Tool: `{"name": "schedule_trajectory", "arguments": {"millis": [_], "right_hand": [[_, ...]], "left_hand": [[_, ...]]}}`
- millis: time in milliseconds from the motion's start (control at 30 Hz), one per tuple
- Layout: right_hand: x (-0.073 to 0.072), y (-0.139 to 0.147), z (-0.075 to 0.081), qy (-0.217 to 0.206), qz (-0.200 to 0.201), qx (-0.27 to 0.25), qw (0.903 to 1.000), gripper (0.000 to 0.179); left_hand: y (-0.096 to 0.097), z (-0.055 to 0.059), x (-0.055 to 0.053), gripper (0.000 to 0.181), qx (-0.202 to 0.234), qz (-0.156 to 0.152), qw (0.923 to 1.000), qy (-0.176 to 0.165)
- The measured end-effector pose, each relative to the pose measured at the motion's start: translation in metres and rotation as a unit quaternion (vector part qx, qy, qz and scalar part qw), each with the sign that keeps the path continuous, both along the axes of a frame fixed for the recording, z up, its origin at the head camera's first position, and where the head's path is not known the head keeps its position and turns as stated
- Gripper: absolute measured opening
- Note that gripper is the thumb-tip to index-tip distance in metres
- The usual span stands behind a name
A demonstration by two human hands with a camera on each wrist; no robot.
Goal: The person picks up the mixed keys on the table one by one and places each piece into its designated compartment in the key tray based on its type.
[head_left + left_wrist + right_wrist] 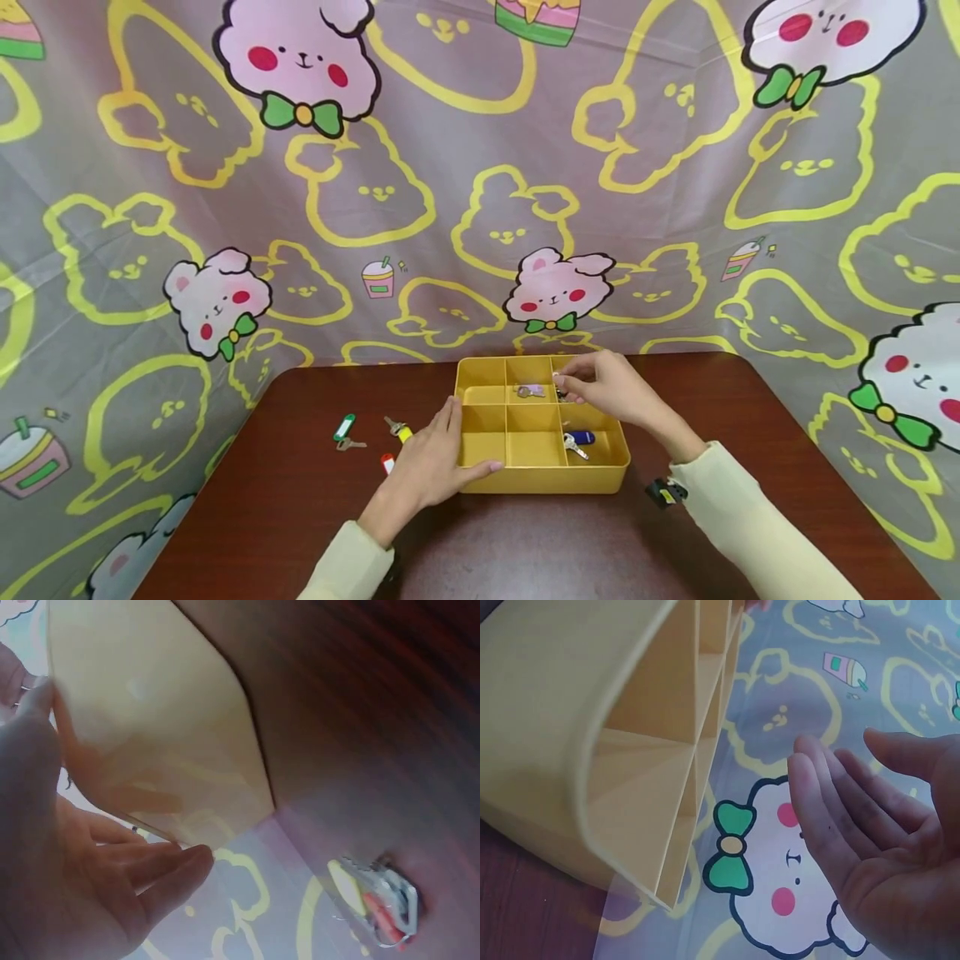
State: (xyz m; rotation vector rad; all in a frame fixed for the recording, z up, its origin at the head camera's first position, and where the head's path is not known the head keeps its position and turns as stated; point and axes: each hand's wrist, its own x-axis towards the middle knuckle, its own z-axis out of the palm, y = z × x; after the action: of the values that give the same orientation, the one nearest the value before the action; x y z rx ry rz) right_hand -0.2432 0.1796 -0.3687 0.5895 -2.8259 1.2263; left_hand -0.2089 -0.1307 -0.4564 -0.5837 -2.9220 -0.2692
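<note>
Tagged keys: where are they located?

Inside the yellow box: a pink-tagged key in the rear middle compartment and a blue-tagged key in the front right one. On the desk, left of the box: a green-tagged key, a yellow-tagged key and a red tag, partly hidden by the left hand. A dark item below the right fingertips is too small to identify.

State of each hand?

Left: fingers extended along the left rim, thumb over the front rim. Right hand: fingertips at the rear right compartment, thumb and fingers apart; the right wrist view shows nothing between them.

Handling characteristics?

Probably light and stiff, not fragile; smooth metal may slip. Pinch the flat tag; expect the key to swing.
</note>
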Motion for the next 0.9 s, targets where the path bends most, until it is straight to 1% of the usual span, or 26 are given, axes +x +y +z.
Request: {"name": "schedule_trajectory", "arguments": {"millis": [67, 133, 233, 333, 467, 567, 700, 767, 900], "right_hand": [[0.003, 0.0, -0.003, 0.022, -0.002, 0.014, 0.9996, 0.017], [0.006, 0.001, -0.006, 0.049, -0.005, 0.029, 0.9984, 0.015], [0.01, 0.001, -0.01, 0.087, -0.011, 0.048, 0.995, 0.013], [0.014, 0.002, -0.014, 0.103, -0.016, 0.056, 0.9929, 0.015], [0.018, 0.004, -0.019, 0.103, -0.028, 0.063, 0.9923, 0.019], [0.021, 0.005, -0.023, 0.098, -0.03, 0.061, 0.9929, 0.024], [0.024, 0.006, -0.028, 0.097, -0.023, 0.062, 0.993, 0.033], [0.026, 0.006, -0.031, 0.105, -0.024, 0.072, 0.9916, 0.037], [0.029, 0.007, -0.036, 0.129, -0.033, 0.107, 0.9853, 0.043]], "left_hand": [[0.001, 0.001, 0.001, 0.127, -0.007, 0.002, 0.9997, 0.025], [0.001, 0.001, 0.002, 0.125, -0.016, 0.003, 0.9981, 0.059], [-0.001, 0.002, 0.003, 0.118, -0.038, 0.006, 0.9931, 0.111], [-0.006, 0.005, 0.004, 0.105, -0.049, 0.007, 0.9879, 0.147], [-0.014, 0.01, 0.005, 0.091, -0.059, -0.001, 0.9813, 0.183], [-0.02, 0.011, 0.007, 0.089, -0.068, -0.009, 0.979, 0.192], [-0.026, 0.011, 0.009, 0.091, -0.081, -0.009, 0.9808, 0.177], [-0.029, 0.01, 0.01, 0.093, -0.085, -0.007, 0.982, 0.169], [-0.034, 0.007, 0.013, 0.095, -0.082, -0.007, 0.984, 0.158]]}}
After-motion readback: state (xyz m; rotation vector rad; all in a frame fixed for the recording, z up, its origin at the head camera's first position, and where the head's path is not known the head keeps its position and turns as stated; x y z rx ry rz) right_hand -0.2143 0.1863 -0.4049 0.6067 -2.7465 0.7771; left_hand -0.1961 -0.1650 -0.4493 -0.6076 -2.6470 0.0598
